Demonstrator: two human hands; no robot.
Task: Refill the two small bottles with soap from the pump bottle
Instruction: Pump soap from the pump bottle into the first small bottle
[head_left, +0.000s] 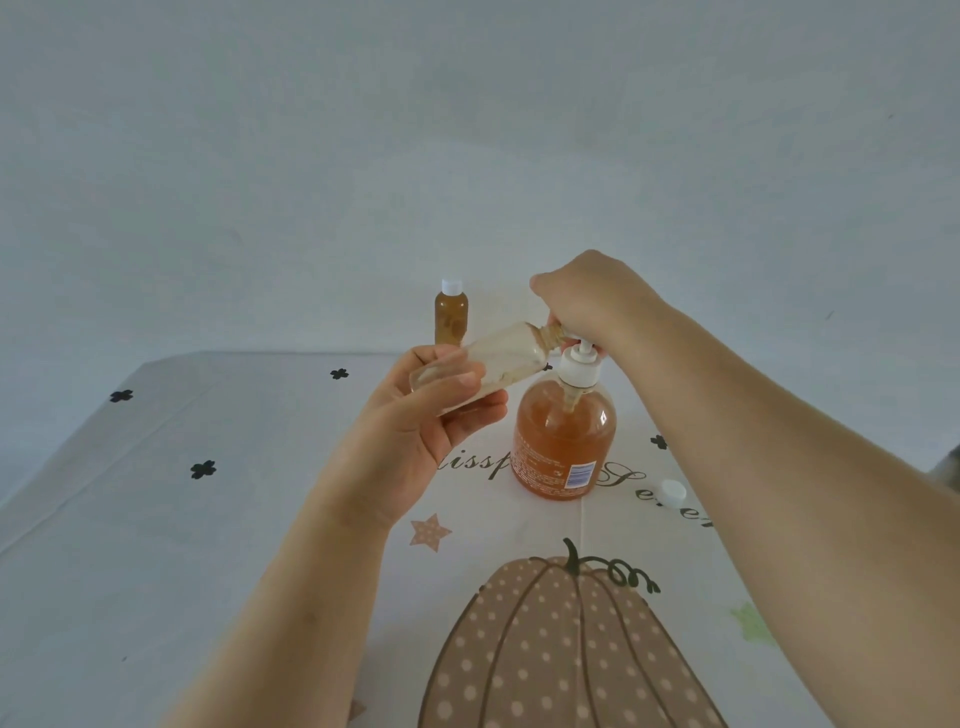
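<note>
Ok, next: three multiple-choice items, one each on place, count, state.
1. Where is the loose cap?
A) on the cloth, right of the pump bottle
B) on the pumpkin print
C) at the table's left edge

2. How many small bottles show?
A) one
B) two
C) three

3. The held bottle in the left hand is
A) upright, capped
B) tilted, uncapped, neck at the pump spout
C) lying on the cloth

Answers:
1 A, the cap lies by the pump bottle's right side.
2 B, the held bottle and the capped far bottle.
3 B, its open neck meets the spout under the right hand.
</note>
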